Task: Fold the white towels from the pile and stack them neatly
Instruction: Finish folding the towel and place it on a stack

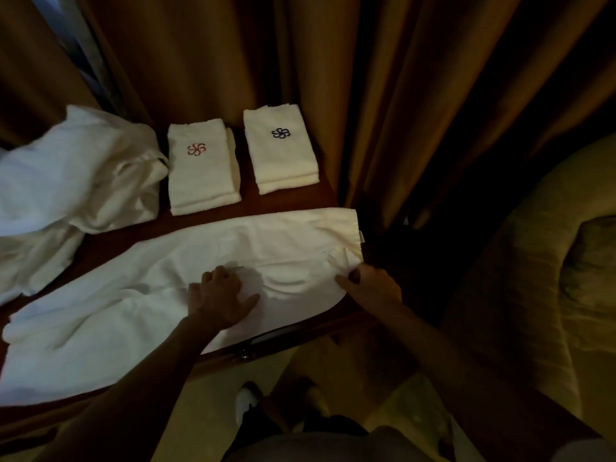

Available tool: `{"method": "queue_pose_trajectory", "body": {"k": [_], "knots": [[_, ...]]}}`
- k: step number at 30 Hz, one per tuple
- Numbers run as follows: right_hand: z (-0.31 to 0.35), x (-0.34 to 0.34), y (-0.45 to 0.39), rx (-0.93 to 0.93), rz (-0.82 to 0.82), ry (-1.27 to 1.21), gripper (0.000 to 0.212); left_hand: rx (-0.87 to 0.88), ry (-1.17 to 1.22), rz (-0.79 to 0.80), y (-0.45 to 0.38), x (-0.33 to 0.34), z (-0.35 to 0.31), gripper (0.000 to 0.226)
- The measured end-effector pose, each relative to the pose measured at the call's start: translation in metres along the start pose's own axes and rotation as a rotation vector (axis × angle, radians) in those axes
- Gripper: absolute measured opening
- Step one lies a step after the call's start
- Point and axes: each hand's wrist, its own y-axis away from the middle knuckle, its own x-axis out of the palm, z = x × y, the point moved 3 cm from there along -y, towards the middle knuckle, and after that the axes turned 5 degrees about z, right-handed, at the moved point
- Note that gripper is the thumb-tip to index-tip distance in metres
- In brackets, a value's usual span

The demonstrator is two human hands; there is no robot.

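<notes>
Towel (186, 288) lies spread long across the table (293, 203) before me. My left hand (221, 300) presses flat on its middle; my right hand (370, 286) seems to pinch the right end, though dimness blurs it. I should lift that end evenly, keeping edges matched.

Spread towel: a long white towel (133, 315) lies across the wooden table (286, 203), rumpled near the hands.
Left hand: the left hand (221, 300) presses flat on the towel's middle, fingers spread.
Right hand: the right hand (370, 286) pinches the towel's right end at the table's edge.
Stacks: 2 folded stacks sit behind, the red-logo stack (201, 168) left of the blue-logo stack (281, 151).
Pile: the unfolded white pile (70, 181) lies at far left.
Backdrop: brown curtains (366, 78) hang behind.
</notes>
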Motion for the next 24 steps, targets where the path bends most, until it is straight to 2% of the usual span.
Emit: {"method": "queue_pose_trajectory", "body": {"k": [3, 5, 8, 9, 12, 13, 14, 15, 17, 19, 22, 24], "knots": [[0.010, 0.010, 0.000, 0.010, 0.000, -0.041, 0.035, -0.013, -0.013, -0.118, -0.006, -0.011, -0.027, 0.068], [0.013, 0.011, 0.007, 0.023, -0.055, -0.083, 0.023, 0.003, 0.010, -0.088, -0.012, -0.010, -0.046, 0.077], [-0.006, 0.014, 0.024, 0.208, -0.091, -0.347, 0.034, -0.014, 0.006, -0.016, -0.018, -0.004, -0.055, 0.081], [-0.015, 0.019, 0.032, 0.267, -0.035, -0.428, 0.033, -0.021, 0.013, -0.020, -0.019, -0.003, -0.055, 0.080], [-0.039, 0.031, 0.062, 0.408, 0.317, -0.785, 0.034, -0.017, -0.030, -0.052, -0.023, -0.003, -0.053, 0.076], [-0.044, 0.028, 0.069, 0.425, 0.372, -0.861, 0.033, -0.012, -0.048, -0.057, -0.024, -0.005, -0.053, 0.074], [-0.053, 0.024, 0.067, 0.425, 0.340, -0.897, 0.028, -0.008, -0.065, -0.059, -0.026, -0.006, -0.053, 0.072], [-0.062, 0.018, 0.060, 0.412, 0.244, -0.877, 0.025, -0.005, -0.083, -0.060, -0.028, -0.008, -0.054, 0.071], [-0.072, 0.000, 0.040, 0.402, 0.027, -0.559, 0.046, 0.014, -0.117, -0.088, -0.033, -0.013, -0.059, 0.065], [-0.054, -0.021, 0.025, 0.318, -0.125, -0.321, 0.048, 0.062, -0.113, -0.144, -0.040, -0.018, -0.067, 0.062], [-0.010, -0.035, 0.003, 0.073, -0.192, -0.208, 0.040, 0.121, -0.090, -0.129, -0.046, -0.016, -0.080, 0.072], [0.011, -0.032, -0.019, 0.022, -0.144, -0.209, 0.048, 0.143, -0.045, -0.120, -0.044, -0.007, -0.084, 0.070]]}}
